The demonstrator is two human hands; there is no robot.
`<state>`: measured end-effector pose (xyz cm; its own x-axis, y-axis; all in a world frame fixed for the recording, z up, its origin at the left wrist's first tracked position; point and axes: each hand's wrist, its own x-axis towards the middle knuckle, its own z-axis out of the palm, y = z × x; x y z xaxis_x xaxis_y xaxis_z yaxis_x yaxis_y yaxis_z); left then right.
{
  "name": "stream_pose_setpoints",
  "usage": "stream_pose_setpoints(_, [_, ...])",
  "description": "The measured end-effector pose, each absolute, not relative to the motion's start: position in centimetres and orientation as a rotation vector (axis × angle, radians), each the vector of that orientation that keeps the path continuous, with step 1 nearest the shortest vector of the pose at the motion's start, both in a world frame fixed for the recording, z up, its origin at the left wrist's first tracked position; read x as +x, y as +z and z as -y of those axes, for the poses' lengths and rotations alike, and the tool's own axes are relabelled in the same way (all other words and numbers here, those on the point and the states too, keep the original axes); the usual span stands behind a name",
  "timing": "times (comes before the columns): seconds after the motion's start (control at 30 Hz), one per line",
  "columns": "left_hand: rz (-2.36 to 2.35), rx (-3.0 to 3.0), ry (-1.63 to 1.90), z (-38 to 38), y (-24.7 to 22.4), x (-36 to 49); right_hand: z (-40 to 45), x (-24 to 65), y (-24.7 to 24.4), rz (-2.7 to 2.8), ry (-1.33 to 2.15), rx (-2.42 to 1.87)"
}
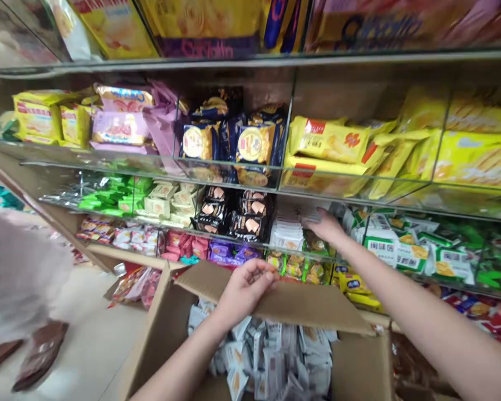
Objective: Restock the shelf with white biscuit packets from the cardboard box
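Note:
My left hand (pixel 246 287) is above an open cardboard box (pixel 361 356), beside its raised flap (pixel 304 303). Its fingers curl in toward the thumb, and nothing shows between them. Small white-grey snack packets (pixel 275 356) lie loosely heaped inside the box. On a lower shelf, my right hand (pixel 328 225) reaches into a compartment with its fingers stretched out. They are at the right end of a neat row of white packets (pixel 287 231); whether they touch the row I cannot tell. Black packets (pixel 250 214) stand to the left of that row.
Green-and-white packets (pixel 401 245) fill the compartment right of my right arm. A glass-fronted shelf above carries yellow bread packs (pixel 329 139). Purple packets (pixel 229 252) lie lower down. At left, a person's shoe (pixel 42 353) stands on the tiled floor (pixel 96 328).

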<state>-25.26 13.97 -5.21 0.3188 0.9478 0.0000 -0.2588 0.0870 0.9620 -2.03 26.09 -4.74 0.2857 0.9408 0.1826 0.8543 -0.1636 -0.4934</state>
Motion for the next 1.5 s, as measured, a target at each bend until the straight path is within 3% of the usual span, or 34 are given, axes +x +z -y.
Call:
stream_pose_setpoints(0.17, [-0.800, 1.288, 1.418, -10.5, -5.6, -28.7, -13.0, -3.1, -4.3, 1.775, 0.011, -1.416])
stream_pose_setpoints(0.3, [-1.155, 1.691, 1.148, -7.4, -9.9, -33.4, -2.3, -5.5, -7.4, 2.094, 0.086, -1.101])
stream_pose_setpoints(0.4, [-1.539, 1.953, 0.602, -6.1, -14.5, -35.8, -0.8, -8.4, -11.7, 2.298, 0.378, -1.314])
stream_pose_setpoints(0.5, [-1.837, 1.948, 0.057, -4.9, -18.0, -36.9, -4.0, -11.4, -15.0, 2.230, 0.374, -1.670])
stream_pose_setpoints(0.67, [-1.662, 1.895, -0.077, -3.3, -19.6, -37.2, -8.3, -14.4, -16.2, 2.202, 0.269, -2.010])
stream_pose_setpoints(0.83, [-1.717, 1.870, -0.158, -2.4, -19.2, -36.1, -7.6, -14.6, -17.5, 2.099, 0.114, -2.009])
stream_pose_setpoints(1.17, [-1.769, 1.905, -0.045, -2.1, -20.7, -35.6, -6.5, -12.9, -19.6, 2.001, 0.134, -1.810])
stream_pose_setpoints(1.33, [-1.582, 2.011, 0.513, -2.8, -19.5, -35.7, -6.7, -12.6, -18.1, 1.865, 0.244, -1.665])
stream_pose_setpoints(1.5, [-1.234, 1.051, 0.742, -3.0, -14.4, -31.0, -4.9, -12.8, -14.6, 1.517, 0.759, -1.363])
